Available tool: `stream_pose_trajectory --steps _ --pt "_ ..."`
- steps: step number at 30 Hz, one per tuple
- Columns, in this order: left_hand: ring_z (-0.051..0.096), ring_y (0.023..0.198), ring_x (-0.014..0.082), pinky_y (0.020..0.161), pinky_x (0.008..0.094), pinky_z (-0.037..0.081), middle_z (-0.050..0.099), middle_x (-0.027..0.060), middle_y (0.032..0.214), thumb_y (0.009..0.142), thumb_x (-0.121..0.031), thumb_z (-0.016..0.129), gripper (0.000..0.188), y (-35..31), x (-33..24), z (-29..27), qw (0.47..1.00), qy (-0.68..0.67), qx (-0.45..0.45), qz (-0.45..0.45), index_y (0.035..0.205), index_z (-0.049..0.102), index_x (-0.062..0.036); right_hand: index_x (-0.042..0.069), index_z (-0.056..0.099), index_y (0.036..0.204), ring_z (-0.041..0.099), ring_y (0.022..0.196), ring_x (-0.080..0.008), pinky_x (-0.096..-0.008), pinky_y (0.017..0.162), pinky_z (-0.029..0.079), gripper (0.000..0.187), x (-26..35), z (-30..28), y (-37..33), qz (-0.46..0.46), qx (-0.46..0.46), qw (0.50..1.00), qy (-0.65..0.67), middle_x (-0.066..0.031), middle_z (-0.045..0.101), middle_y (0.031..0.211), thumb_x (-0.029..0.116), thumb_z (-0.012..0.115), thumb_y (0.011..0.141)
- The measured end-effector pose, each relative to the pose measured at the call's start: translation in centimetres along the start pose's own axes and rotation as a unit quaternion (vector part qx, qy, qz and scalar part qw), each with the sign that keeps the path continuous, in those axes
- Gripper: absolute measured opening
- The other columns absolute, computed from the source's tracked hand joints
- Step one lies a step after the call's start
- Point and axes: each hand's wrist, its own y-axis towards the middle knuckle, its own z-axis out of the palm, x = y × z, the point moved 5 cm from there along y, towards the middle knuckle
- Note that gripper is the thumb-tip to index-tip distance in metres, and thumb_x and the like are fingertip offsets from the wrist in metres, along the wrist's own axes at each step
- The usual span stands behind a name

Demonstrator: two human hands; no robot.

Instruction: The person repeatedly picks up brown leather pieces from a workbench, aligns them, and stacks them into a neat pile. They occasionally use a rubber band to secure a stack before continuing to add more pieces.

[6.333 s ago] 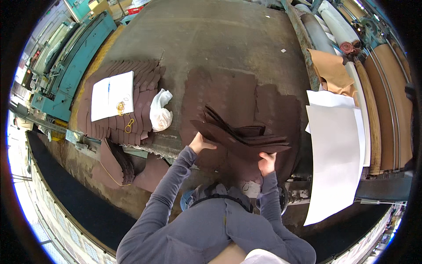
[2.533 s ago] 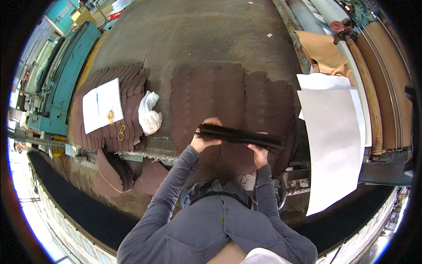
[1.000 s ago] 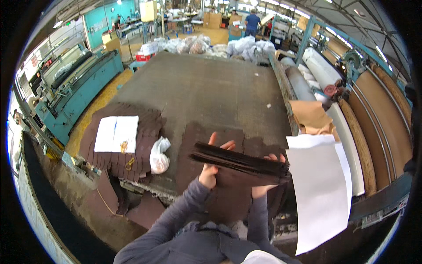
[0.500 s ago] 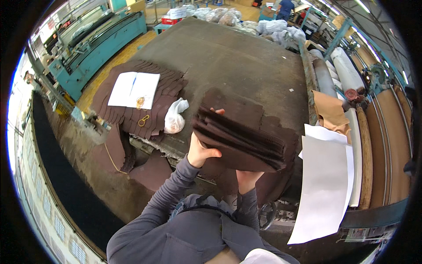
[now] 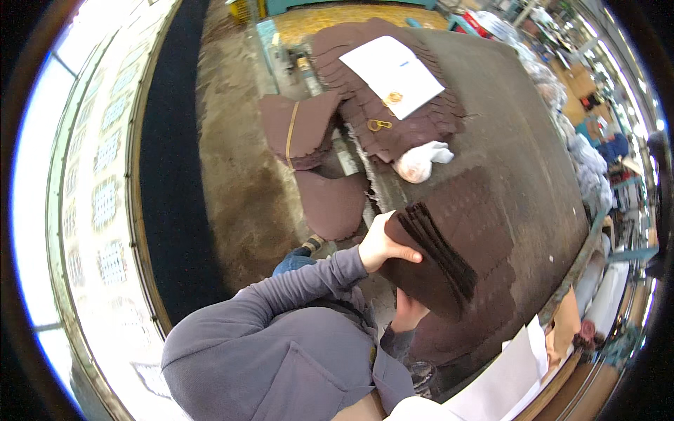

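Between my two hands is a thick stack of dark brown cut fabric pieces (image 5: 430, 274), tilted, its layered edges facing up and to the right. My left hand (image 5: 385, 245) grips its near left side, thumb across the top piece and fingers hidden. From below, my right hand (image 5: 408, 309) holds the lower edge, with most of its fingers hidden under the stack. Beneath and beyond lies a flat spread of brown cut fabric (image 5: 484, 217) on the table. To the left, below the table edge, are a rounded brown piece (image 5: 332, 205) and a tied bundle of brown pieces (image 5: 309, 126).
Overlapping brown pieces (image 5: 337, 74) cover the table's far left, with white paper (image 5: 393, 74), yellow-handled scissors (image 5: 379, 125) and a knotted white plastic bag (image 5: 421, 161) on and beside them. White sheets (image 5: 502, 379) hang at the lower right. Filled clear bags line the far edge.
My view has swung to the left, so the table appears turned and more floor shows. The fabric stack, still in both hands, now stands more steeply tilted.
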Motion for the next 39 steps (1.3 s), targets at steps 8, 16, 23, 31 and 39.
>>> stream_pose_trajectory --steps 8,16,23,31,39 --pt "0.055 0.103 0.0201 0.092 0.0356 0.043 0.06 0.0069 0.109 0.058 -0.005 0.083 0.072 -0.4 -1.1 -8.3 0.971 -0.199 -0.128 0.006 0.121 0.048 -0.0027 0.002 0.031 0.139 0.042 0.126 -0.0308 -0.0444 0.106 0.034 0.068 -10.3 -2.1 1.4 0.154 0.073 0.945 0.278 -0.0137 0.037 0.142 0.022 0.064 0.083" --pt "0.059 0.087 0.0125 0.083 0.0298 0.046 0.066 0.0044 0.095 0.059 -0.005 0.083 0.051 2.2 -6.8 -13.6 0.987 0.136 -0.057 -0.062 0.105 0.061 0.0004 -0.002 0.047 0.124 0.052 0.112 -0.0215 -0.0351 0.096 0.042 0.077 -8.8 6.1 3.0 0.271 0.307 0.912 0.023 -0.0097 0.054 0.12 -0.009 0.078 0.053" --pt "0.065 0.081 0.0206 0.074 0.035 0.053 0.066 0.01 0.096 0.068 -0.016 0.081 0.051 9.5 12.1 -27.1 0.902 0.243 -0.123 -0.335 0.109 0.058 0.0027 0.011 0.014 0.143 0.044 0.12 -0.0282 -0.0391 0.096 0.039 0.099 -15.9 14.2 -3.4 0.447 0.068 0.871 0.191 -0.0144 0.041 0.133 0.017 0.08 0.069" --pt "0.065 0.092 0.0256 0.08 0.0337 0.051 0.065 0.0201 0.101 0.059 -0.041 0.085 0.083 9.3 22.0 -36.9 0.844 0.323 -0.16 -0.398 0.113 0.054 0.0143 0.006 0.011 0.144 0.048 0.117 -0.0289 -0.0376 0.071 0.053 0.094 -21.5 15.7 -3.1 0.522 0.071 0.838 0.142 -0.0167 0.041 0.132 0.035 0.072 0.079" --pt "0.052 0.114 0.0317 0.096 0.0403 0.041 0.052 0.0237 0.125 0.06 -0.065 0.072 0.097 13.4 18.6 -31.1 0.741 0.586 0.006 -0.327 0.123 0.049 0.0066 -0.004 -0.001 0.144 0.058 0.103 -0.0364 -0.0388 0.082 0.05 0.103 -21.8 16.0 -4.3 0.54 0.101 0.835 -0.012 -0.0276 0.046 0.129 0.047 0.063 0.082"
